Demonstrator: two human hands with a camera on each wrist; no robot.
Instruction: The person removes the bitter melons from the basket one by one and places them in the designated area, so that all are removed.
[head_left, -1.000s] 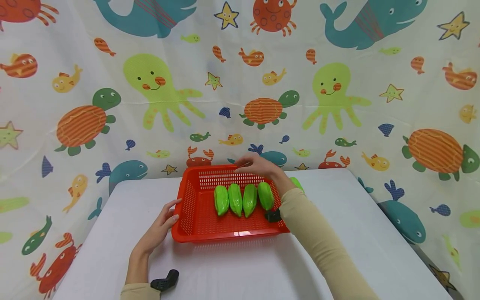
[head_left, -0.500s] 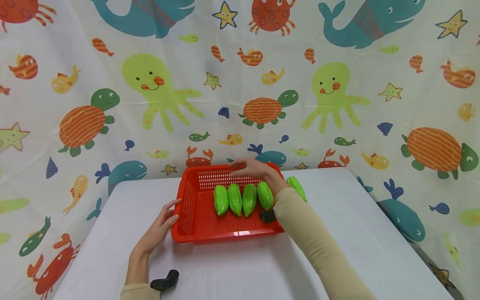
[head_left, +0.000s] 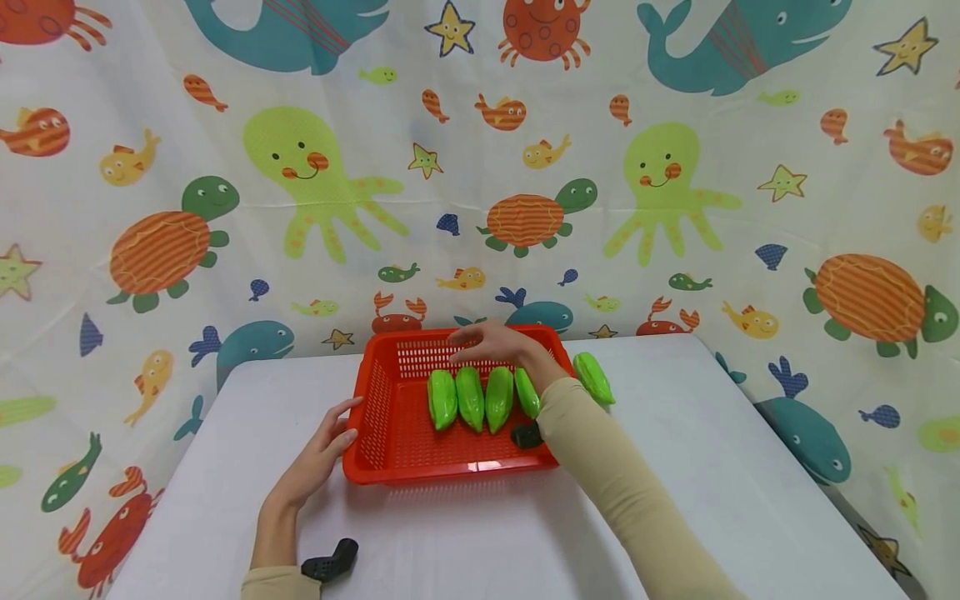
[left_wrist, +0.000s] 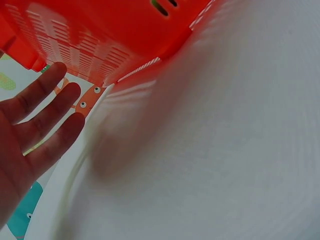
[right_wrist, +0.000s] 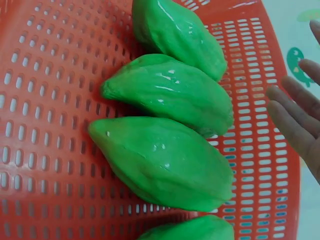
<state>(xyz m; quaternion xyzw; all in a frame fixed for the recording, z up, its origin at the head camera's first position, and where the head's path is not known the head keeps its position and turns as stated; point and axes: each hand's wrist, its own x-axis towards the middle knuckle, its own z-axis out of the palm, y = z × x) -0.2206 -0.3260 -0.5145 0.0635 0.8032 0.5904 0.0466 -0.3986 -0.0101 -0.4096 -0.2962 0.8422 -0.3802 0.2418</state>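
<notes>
A red slotted plastic basket (head_left: 420, 468) stands on the table. Inside, several glossy green ridged fruits (head_left: 470, 402), pointed at one end and perhaps starfruit, lie side by side. My left hand (head_left: 313, 457) touches the basket's left rim; the left wrist view shows its fingers (left_wrist: 56, 144) extended beside the outer wall. Over the back of the basket hovers my right hand (head_left: 495, 343), fingers extended and holding nothing. In the right wrist view that hand's fingers (right_wrist: 292, 112) are apart from the fruits. The right forearm partly covers the rightmost fruit in the basket.
Another green fruit (head_left: 594, 379) lies on the white table (head_left: 675, 433), just right of the basket. A curtain (head_left: 480, 167) printed with sea animals hangs behind the table. A black wrist device (head_left: 527, 435) sits by the right sleeve.
My right hand has shifted left and slightly down over the basket's back. The fruit outside the basket has come into fuller view behind the forearm. My left hand stays in place.
</notes>
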